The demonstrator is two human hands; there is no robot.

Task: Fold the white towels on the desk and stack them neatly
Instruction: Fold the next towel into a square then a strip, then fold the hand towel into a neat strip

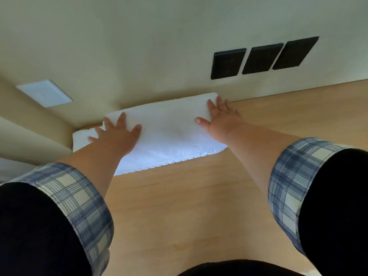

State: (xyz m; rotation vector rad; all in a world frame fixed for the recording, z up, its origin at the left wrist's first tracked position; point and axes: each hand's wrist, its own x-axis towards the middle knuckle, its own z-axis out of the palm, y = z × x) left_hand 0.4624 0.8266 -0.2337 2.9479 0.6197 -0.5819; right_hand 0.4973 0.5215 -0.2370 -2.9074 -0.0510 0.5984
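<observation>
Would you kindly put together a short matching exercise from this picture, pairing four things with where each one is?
Things:
1. folded white terry towel
2. three black rectangular wall plates
3. white rectangular wall plate
4. left hand

Places:
A. upper right of the view
B. flat on the towel's left end
C. upper left of the view
D. on the light wooden desk, at its far edge

Pairs: 1-D, 2-A, 3-C, 4-B
</observation>
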